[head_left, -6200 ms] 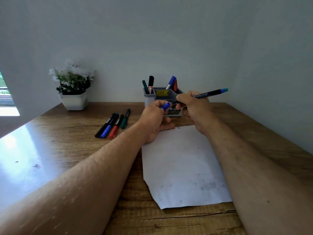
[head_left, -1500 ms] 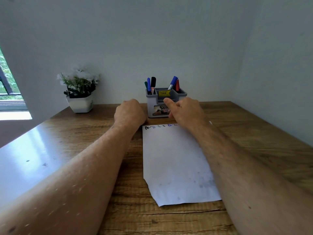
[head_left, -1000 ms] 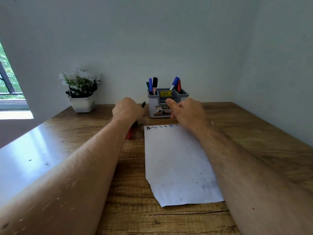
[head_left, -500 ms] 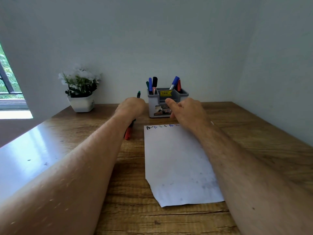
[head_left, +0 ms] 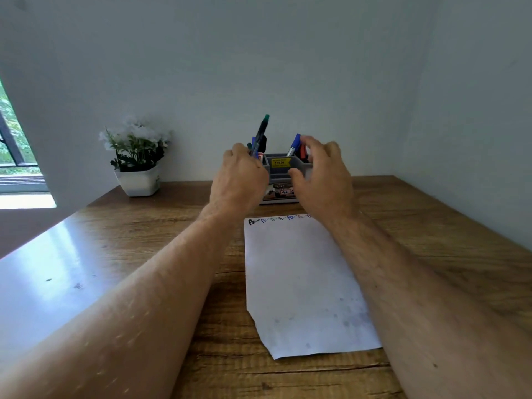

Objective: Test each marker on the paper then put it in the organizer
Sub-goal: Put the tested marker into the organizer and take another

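Marker [head_left: 261, 133] with green end raised in left hand [head_left: 239, 180], fingers curled round its barrel, held just above and left of grey organizer [head_left: 280, 171] at far edge of bench [head_left: 144, 254]. Right hand [head_left: 324, 177] spread loosely at organizer's right side, gripping nothing, possibly steadying it. Paper [head_left: 299, 283] lying just in front of organizer, scribbles along its far edge. Testing step apparently not yet done for this marker: uncapping, then a stroke on paper, called for next.
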### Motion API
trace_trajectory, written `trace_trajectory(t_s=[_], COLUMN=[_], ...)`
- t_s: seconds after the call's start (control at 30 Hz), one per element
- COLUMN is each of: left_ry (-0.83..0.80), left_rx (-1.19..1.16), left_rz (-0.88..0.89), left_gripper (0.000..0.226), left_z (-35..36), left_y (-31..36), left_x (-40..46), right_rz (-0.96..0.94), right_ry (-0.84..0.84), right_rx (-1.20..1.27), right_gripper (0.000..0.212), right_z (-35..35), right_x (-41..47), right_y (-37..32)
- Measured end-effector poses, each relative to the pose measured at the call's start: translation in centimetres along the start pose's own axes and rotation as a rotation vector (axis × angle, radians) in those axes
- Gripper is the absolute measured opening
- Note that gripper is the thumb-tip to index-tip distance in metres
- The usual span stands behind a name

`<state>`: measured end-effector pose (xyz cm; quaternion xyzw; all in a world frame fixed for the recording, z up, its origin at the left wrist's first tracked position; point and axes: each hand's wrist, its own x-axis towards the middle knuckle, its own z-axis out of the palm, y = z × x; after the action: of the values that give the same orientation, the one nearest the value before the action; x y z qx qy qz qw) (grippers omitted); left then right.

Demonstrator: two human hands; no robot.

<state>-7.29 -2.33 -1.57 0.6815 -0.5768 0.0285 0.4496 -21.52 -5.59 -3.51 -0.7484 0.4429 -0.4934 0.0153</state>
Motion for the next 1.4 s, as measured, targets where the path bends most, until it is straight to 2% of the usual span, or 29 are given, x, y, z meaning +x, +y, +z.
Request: trace_trajectory(t_s=[0.17, 0.27, 0.33, 0.4, 0.47, 0.53, 0.6, 0.63, 0.7, 0.83, 0.97, 1.1, 1.27, 1.4], left_ry=[-0.065, -0.125, -0.144, -0.132, -0.131, -0.121, -0.107, -0.117, -0.153, -0.220, -0.255, -0.276, -0.228, -0.101], left_rx=[0.107, 0.111, 0.068, -0.022, -0.264, -0.645, -0.979, -1.070, -1.119, -1.118, -1.154, -1.140, -1.174, -1.352], left_rz=[0.178, 0.303, 0.362, 0.365, 0.267, 0.077, -0.104, -0.163, -0.209, -0.195, -0.195, -0.223, -0.264, -0.318], left_gripper=[0.030, 0.026, 0.021, 0.017, 0.021, 0.031, 0.026, 0.019, 0.012, 0.018, 0.017, 0.018, 0.017, 0.011], left_z=[0.4, 0.5, 0.5, 0.6, 0.6, 0.3, -0.2, -0.5, -0.7, -0.4, -0.3, -0.2, -0.2, -1.0], left_y=[-0.5, -0.8, -0.8, -0.8, -0.9, -1.1, -1.3, -1.4, -1.6, -1.8, -1.3, -0.9, -0.6, -0.8], left_x=[0.1, 0.2, 0.2, 0.1, 0.1, 0.3, 0.7, 0.9, 1.1, 1.1, 0.9, 0.6, 0.8, 1.1], right_rz=[-0.071, -0.121, -0.130, -0.132, -0.103, -0.043, -0.014, -0.015, -0.032, -0.044, -0.106, -0.046, -0.024, 0.014], right_ry=[0.103, 0.099, -0.011, -0.127, -0.213, -0.247, -0.204, -0.176, -0.143, -0.125, -0.111, -0.092, -0.117, -0.067], right_rx=[-0.013, -0.203, -0.324, -0.366, -0.291, -0.146, -0.060, -0.059, -0.053, 0.019, -0.025, -0.054, -0.082, -0.094], right_gripper=[0.075, 0.077, 0.065, 0.038, 0.027, 0.026, 0.024, 0.022, 0.017, 0.013, 0.030, 0.032, 0.042, 0.051], right_z=[-0.3, -0.6, -0.8, -0.9, -1.0, -1.0, -0.9, -1.0, -1.1, -1.3, -1.3, -1.6, -1.9, -2.5], right_x=[-0.2, -0.2, -0.2, -0.1, -0.1, 0.0, 0.2, 0.2, 0.2, 0.1, 0.0, 0.1, 0.2, 0.4], right_y=[-0.2, -0.3, -0.2, 0.0, 0.1, 0.0, 0.0, 0.0, 0.0, -0.2, -0.5, -0.4, -0.8, -0.7])
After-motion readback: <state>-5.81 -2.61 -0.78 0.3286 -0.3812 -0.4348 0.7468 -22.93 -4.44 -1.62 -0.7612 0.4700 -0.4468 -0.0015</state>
